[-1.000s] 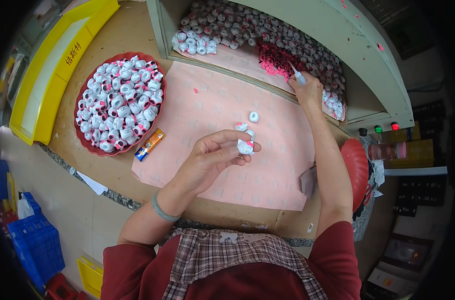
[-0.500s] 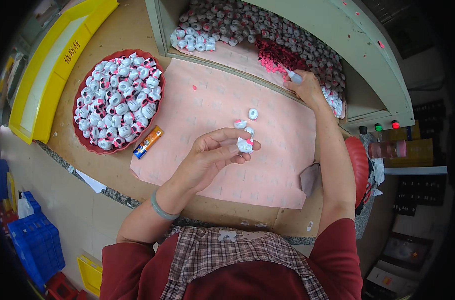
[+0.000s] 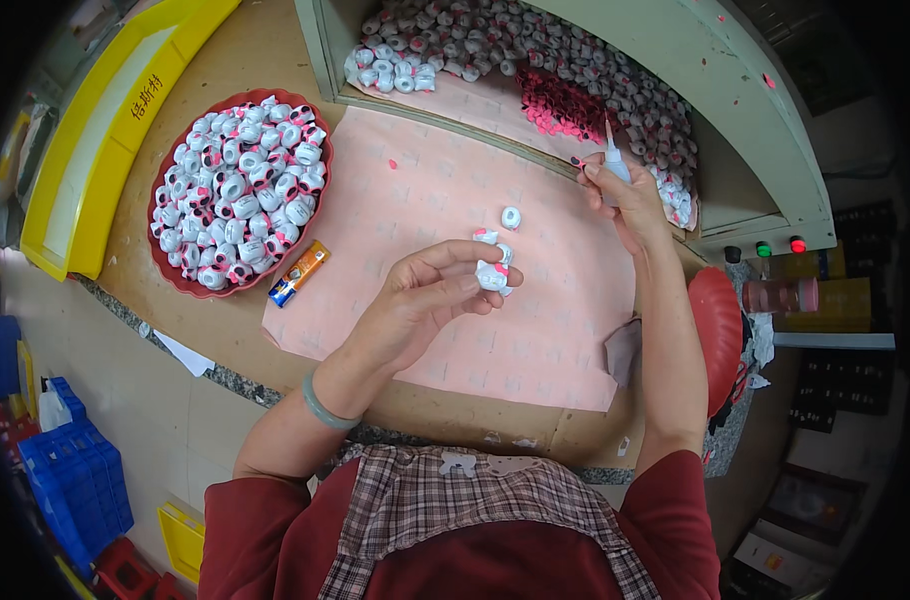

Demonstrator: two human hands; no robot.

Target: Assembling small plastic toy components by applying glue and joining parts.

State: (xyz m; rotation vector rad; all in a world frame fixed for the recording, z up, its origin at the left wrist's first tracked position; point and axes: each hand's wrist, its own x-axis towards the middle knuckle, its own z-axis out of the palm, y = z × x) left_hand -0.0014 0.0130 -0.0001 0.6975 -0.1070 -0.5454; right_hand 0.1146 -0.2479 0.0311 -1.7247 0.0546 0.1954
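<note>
White figure (image 3: 491, 272), cat-eared with a pink bow, was held in the left hand (image 3: 420, 292) over the pink sheet (image 3: 375, 230). Left hand: thumb and index finger closed on the piece, other fingers loosely curled. Right hand (image 3: 633, 205): wrapped round a pale squeeze bottle (image 3: 616, 168), narrow nozzle pointing away from the body, near the opening of the grey-green cabinet (image 3: 755, 140). A small dark-and-pink part (image 3: 578, 161) appeared pinched at its fingertips, well apart from the figure.

Progress, judged from how things lay: the red scalloped bowl (image 3: 180, 278) was heaped with similar figures, many showing dark-and-pink parts on them; these looked to be the finished ones. The held figure showed no dark part on its visible side, so it was taken as unfinished. A few loose figures (image 3: 511, 217) lay on the sheet just beyond the left hand, one partly hidden by the fingers; their stage could not be made out. Inside the cabinet lay a large stock of figures (image 3: 475, 40) and a pile of dark-and-pink parts (image 3: 560, 108), suggesting much left to do.
</note>
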